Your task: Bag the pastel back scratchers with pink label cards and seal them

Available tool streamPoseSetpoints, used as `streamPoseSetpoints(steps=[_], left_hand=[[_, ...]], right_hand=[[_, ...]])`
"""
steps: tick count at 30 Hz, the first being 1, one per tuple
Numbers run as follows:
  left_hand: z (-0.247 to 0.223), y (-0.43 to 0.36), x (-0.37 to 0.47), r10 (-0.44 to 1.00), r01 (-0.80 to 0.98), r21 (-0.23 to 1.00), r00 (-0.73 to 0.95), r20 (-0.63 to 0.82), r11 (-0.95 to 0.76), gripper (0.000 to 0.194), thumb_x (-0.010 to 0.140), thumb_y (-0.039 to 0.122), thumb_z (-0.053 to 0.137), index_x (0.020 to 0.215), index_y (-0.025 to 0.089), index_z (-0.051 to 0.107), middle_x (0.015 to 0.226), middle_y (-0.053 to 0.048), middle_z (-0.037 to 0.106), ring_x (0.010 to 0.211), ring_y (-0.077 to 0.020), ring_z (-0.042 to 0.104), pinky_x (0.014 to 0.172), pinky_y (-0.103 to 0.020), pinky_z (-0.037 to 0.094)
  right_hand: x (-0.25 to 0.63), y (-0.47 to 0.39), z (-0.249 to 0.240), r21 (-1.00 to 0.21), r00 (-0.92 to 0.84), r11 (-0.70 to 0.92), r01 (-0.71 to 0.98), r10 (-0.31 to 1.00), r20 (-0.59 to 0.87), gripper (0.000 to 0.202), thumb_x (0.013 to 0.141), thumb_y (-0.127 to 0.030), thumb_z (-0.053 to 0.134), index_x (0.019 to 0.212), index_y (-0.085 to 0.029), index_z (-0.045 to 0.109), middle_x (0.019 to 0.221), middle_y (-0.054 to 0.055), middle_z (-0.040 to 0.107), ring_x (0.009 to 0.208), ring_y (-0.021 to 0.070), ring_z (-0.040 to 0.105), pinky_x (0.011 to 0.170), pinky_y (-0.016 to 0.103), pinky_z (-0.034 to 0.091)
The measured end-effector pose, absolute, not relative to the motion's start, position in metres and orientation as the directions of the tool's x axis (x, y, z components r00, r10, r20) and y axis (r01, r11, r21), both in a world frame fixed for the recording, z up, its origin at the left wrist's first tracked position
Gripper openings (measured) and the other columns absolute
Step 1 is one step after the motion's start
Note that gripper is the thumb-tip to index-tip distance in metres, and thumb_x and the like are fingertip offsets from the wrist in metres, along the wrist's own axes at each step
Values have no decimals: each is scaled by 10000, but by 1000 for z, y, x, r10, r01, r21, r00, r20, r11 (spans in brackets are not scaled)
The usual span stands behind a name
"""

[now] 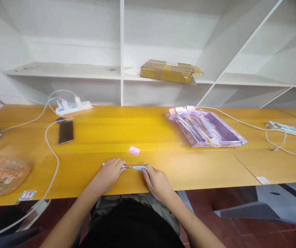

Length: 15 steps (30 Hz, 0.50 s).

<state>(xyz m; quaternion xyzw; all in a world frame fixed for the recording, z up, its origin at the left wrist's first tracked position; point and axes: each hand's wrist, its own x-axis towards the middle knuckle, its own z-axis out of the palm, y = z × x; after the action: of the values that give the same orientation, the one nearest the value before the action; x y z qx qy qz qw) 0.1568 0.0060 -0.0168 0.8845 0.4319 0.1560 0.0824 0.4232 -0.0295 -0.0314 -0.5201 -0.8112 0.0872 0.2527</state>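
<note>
Grips a slim light-blue stick with a metal middle (pixel 138 168) just below the frame's centre. Curls the left hand (pixel 112 171) closed around its left part; pinches its right end in the right hand (pixel 158 181). Has a small pink-and-white paper label (pixel 134 150) just above on the yellow wooden table (pixel 202 168), a purple tray (pixel 215 122) of plastic-wrapped items (pixel 196 129) right of centre, a black phone (pixel 66 131) at left.

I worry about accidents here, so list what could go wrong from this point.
The light-blue pen-like item is held by the left grip and right grip on either side of its thin metallic middle; uneven force might bend it there. The white cable runs over the front edge of the table, so an arm could snag it.
</note>
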Motion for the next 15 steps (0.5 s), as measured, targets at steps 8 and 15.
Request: streamPoseSetpoints(steps=[8, 15], left_hand=[[-22, 7, 154, 797, 755, 255, 580, 169, -603, 209, 1141, 278, 474, 1130, 203, 669, 1073, -63, 677, 988, -239, 622, 895, -375, 477], [-20, 9, 160, 798, 783, 156, 581, 159, -602, 214, 1129, 216, 461, 1036, 199, 653, 1009, -61, 691, 937, -237, 628, 844, -374, 485]], right_hand=[[426, -27, -32, -426, -319, 433, 794, 894, 315, 365, 1185, -348, 324, 915, -223, 537, 763, 25, 678, 609, 173, 625, 606, 290, 330], [430, -20, -28, -314, -359, 433, 845, 895, 266, 450, 1198, -401, 254, 946, -218, 579, 777, 33, 709, 599, 177, 630, 603, 308, 306]])
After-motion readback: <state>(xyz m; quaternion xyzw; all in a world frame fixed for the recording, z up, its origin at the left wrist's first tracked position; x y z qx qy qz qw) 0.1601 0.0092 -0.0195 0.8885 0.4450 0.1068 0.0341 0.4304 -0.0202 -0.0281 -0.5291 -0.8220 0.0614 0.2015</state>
